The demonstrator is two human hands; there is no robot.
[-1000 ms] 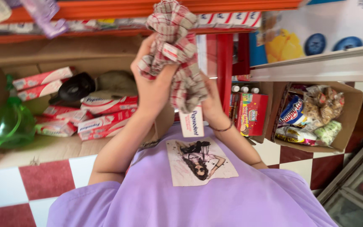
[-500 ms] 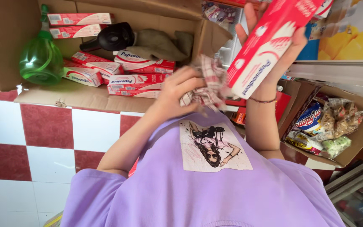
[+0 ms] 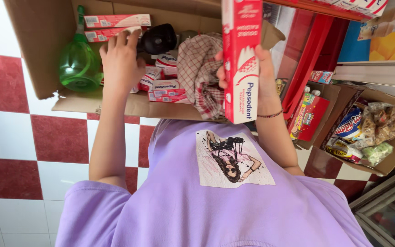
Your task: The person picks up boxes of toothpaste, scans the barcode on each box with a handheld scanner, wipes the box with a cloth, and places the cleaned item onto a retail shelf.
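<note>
Head view looking down over a purple T-shirt (image 3: 206, 210) with a printed figure on the chest. Left hand (image 3: 120, 61) reaching into an open cardboard box (image 3: 37, 41), palm down, fingers spread and loose, resting on the red-and-white toothpaste cartons (image 3: 163, 89) heaped inside; gripping nothing that can be seen. Right hand (image 3: 258, 75) clenched around a long red toothpaste carton (image 3: 241, 59), held upright above the box's near edge, thumb on one side, fingers behind. Same right hand also pinning a red-checked cloth (image 3: 200, 75), bunched and hanging just beside the carton, draped over the box's front flap. Green plastic spray bottle (image 3: 77, 61) lying inside the box, just left of the left hand. Black rounded object (image 3: 157, 39) deeper in the box, beside the left fingertips; kind unclear. Floor of red and white tiles (image 3: 46, 137) below. Second cardboard box (image 3: 389, 151) at right, holding snack packets (image 3: 371, 132), well apart from both hands.
</note>
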